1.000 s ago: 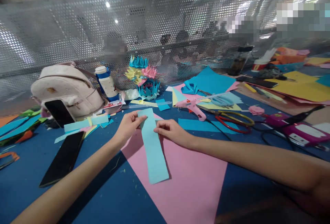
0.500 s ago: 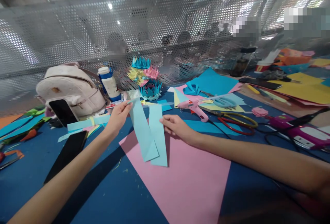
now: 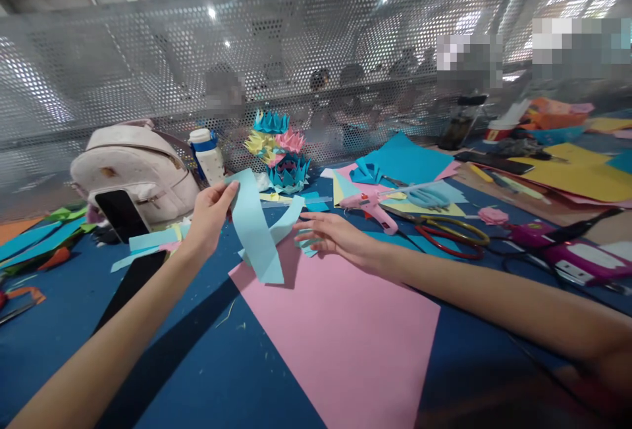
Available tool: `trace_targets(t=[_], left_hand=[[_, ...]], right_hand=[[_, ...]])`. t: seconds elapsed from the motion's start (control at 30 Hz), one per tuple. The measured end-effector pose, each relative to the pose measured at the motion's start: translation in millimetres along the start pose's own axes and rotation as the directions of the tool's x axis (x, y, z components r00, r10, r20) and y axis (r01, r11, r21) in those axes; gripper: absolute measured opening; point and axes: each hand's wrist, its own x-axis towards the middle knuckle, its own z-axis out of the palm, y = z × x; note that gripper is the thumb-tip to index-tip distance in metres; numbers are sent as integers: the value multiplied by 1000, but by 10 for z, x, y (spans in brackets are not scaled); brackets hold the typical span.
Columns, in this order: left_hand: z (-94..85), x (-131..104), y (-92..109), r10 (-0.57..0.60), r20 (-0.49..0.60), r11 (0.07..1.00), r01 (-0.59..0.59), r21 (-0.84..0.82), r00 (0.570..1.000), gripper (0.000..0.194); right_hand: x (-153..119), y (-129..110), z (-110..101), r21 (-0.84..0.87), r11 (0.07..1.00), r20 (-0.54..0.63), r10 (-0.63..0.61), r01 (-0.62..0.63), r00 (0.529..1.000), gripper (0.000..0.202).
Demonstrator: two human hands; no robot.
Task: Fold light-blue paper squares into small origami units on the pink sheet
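My left hand (image 3: 213,213) pinches the top end of a light blue paper strip (image 3: 254,231), which hangs down over the corner of a pink paper sheet (image 3: 355,330). Behind it a second light blue strip (image 3: 288,222) curves up to the right, partly covered by the first. Stretched out beside that strip's right end, my right hand (image 3: 336,237) has its fingers apart, palm down. A bit of light blue paper (image 3: 308,245) shows under those fingers; whether they touch it I cannot tell. A pink glue gun (image 3: 370,208) lies just beyond my right hand.
Scissors with red and yellow handles (image 3: 454,235) and a purple device (image 3: 567,251) with cables lie right. Layered paper flowers (image 3: 286,169) stand by the perforated metal panel (image 3: 306,34). A white backpack (image 3: 133,166), a bottle (image 3: 207,159) and a phone (image 3: 121,215) are left.
The two strips have separated: my left hand has drawn one left and slightly up. My right hand has loosened its pinch and spread its fingers; the other strip now bends behind the first.
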Motion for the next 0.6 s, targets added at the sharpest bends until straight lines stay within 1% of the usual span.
trace_targets(t=[0.07, 0.1, 0.17, 0.23, 0.33, 0.4, 0.5, 0.6], left_hand=[[-6, 3, 33, -25, 2, 998, 25, -53, 1000, 29], [-3, -4, 45, -38, 3, 996, 38, -76, 999, 28], [22, -35, 57, -73, 18, 992, 74, -98, 997, 28], [69, -91, 51, -120, 51, 988, 124, -90, 991, 30], [174, -197, 14, -149, 102, 987, 155, -49, 983, 30], [250, -268, -14, -138, 119, 990, 141, -17, 983, 28], [344, -354, -28, -125, 105, 991, 128, -25, 987, 27], [403, -416, -5, -130, 68, 987, 135, -84, 989, 29]], right_hand=[[-24, -8, 20, -21, 1000, -3, -22, 22, 1000, 51], [-37, -14, 33, -47, 998, -4, -33, 32, 999, 54], [-67, -29, 71, -119, 992, 19, -46, 48, 999, 47], [-112, -43, 131, -176, 983, 97, -44, 60, 994, 36], [-202, -35, 245, -211, 976, 262, 9, 48, 965, 40], [-261, -1, 308, -231, 973, 332, 66, 13, 941, 42], [-331, 51, 350, -258, 966, 305, 115, -34, 945, 39], [-383, 46, 341, -309, 951, 282, 123, -32, 951, 38]])
